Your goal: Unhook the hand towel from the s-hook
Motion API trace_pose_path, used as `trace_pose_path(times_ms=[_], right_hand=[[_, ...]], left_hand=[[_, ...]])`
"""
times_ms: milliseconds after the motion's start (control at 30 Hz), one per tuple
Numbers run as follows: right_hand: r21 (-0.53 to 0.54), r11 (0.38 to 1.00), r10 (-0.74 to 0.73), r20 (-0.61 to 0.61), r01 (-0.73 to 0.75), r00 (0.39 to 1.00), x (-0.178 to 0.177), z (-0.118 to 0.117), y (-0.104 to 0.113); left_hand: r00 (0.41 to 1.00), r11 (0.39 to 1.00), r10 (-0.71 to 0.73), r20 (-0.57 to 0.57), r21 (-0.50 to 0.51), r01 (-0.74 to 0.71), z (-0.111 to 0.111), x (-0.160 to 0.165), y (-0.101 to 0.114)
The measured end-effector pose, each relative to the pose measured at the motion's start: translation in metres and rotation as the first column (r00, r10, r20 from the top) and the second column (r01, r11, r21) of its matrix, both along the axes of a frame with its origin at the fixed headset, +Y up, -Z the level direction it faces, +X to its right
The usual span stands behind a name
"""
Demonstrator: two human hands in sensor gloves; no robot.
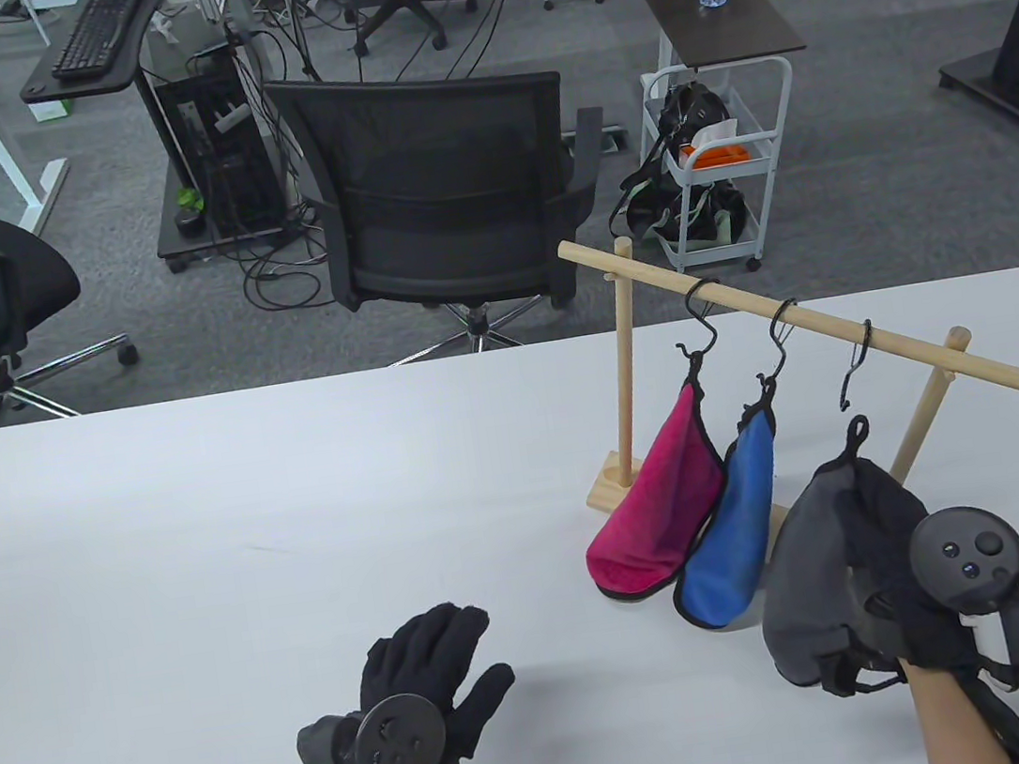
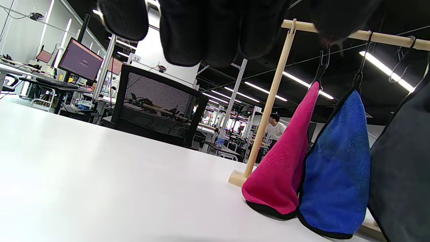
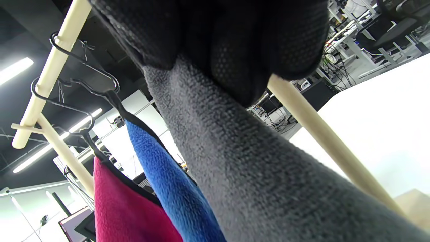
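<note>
Near the tabletop's right front edge, the grey towel (image 1: 820,566) is gripped by the right hand (image 1: 919,599), its loop (image 1: 857,431) just below the empty s-hook (image 1: 856,366). The left hand (image 1: 412,699) is spread, its fingers released.

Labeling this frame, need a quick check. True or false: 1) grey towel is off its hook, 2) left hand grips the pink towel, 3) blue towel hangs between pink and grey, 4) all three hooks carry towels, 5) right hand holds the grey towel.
1) True. The grey towel has its loop below the empty hook, clear of it.
2) False. The left hand is over the table, apart from the pink towel, holding nothing.
3) True. The blue towel hangs between them.
4) False. Only the pink and blue towels hang from hooks; the third is bare.
5) True. The right hand grips the grey towel.
</note>
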State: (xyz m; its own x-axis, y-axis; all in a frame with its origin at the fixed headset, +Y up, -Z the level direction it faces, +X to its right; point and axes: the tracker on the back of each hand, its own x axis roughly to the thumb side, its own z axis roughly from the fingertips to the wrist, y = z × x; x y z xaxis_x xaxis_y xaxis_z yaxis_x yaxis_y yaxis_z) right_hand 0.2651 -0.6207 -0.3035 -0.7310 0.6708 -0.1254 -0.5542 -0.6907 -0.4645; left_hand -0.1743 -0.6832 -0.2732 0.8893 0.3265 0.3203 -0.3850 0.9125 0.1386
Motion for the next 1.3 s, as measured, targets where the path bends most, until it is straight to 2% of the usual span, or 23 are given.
trace_pose_path(times_ms=[333,567,667,833,1200,1300], right_hand=[[-0.127,0.99,0.056,-0.021,-0.058,0.998,-0.002,0.006,-0.032],[-0.242,0.948,0.202,-0.049,-0.208,0.978,-0.008,0.005,-0.052],[-0.311,0.894,0.322,-0.059,-0.324,0.945,-0.011,0.005,-0.06],[-0.404,0.805,0.431,-0.105,-0.434,0.896,-0.013,0.003,-0.075],[-0.556,0.605,0.481,-0.314,-0.569,0.818,-0.029,-0.008,-0.118],[-0.575,0.582,0.457,-0.355,-0.576,0.816,-0.031,-0.008,-0.124]], left_hand=[[1.0,1.0,0.006,-0.01,0.004,-0.006,0.0,-0.002,0.001],[1.0,1.0,0.0,-0.007,0.0,0.0,0.0,-0.002,0.001],[1.0,1.0,0.002,-0.006,0.0,-0.002,0.0,-0.002,0.001],[1.0,1.0,0.001,-0.002,-0.002,-0.001,0.0,-0.001,0.001],[1.0,1.0,-0.004,0.004,-0.005,0.004,0.0,0.0,0.001],[1.0,1.0,-0.003,0.003,-0.003,0.003,0.0,0.0,0.002]])
